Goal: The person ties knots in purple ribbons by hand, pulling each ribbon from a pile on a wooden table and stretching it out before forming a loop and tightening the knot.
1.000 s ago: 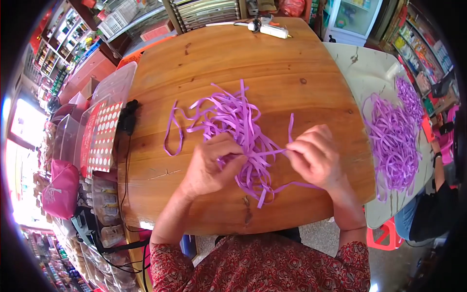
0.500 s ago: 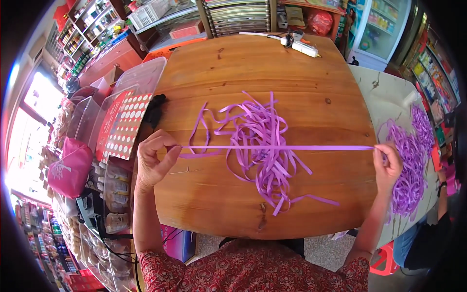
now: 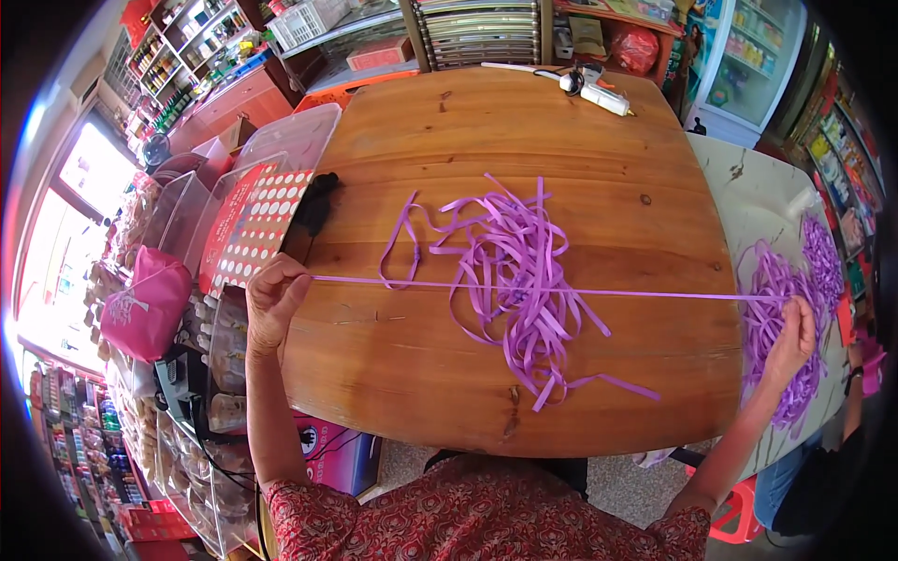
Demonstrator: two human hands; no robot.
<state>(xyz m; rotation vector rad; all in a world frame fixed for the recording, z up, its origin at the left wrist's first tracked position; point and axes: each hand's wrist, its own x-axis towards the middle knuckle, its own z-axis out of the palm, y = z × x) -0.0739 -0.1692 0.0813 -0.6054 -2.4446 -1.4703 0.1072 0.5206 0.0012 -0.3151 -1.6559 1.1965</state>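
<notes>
A long purple ribbon (image 3: 645, 294) is stretched taut across the wooden table (image 3: 561, 126). One end is pinched in my left hand (image 3: 278, 297) above the table's left edge. At the other end my right hand (image 3: 793, 338) pinches it, past the table's right edge. Below the taut strip lies a tangled heap of purple ribbon (image 3: 533, 327), with loose ends trailing to the left and toward me. Beyond my right hand, more bunched purple ribbon (image 3: 765, 290) covers part of the white marbled table.
A white glue gun (image 3: 603, 98) with a cord lies at the far edge. On the left stand a red dotted box (image 3: 262, 224), clear plastic bins and a pink bag (image 3: 148, 304). A thin needle-like piece (image 3: 369, 320) lies near my left hand. Another person sits at the right.
My hands have moved farther apart, the right one outward past the table edge and the left one slightly outward. The ribbon between them now spans a longer stretch.
</notes>
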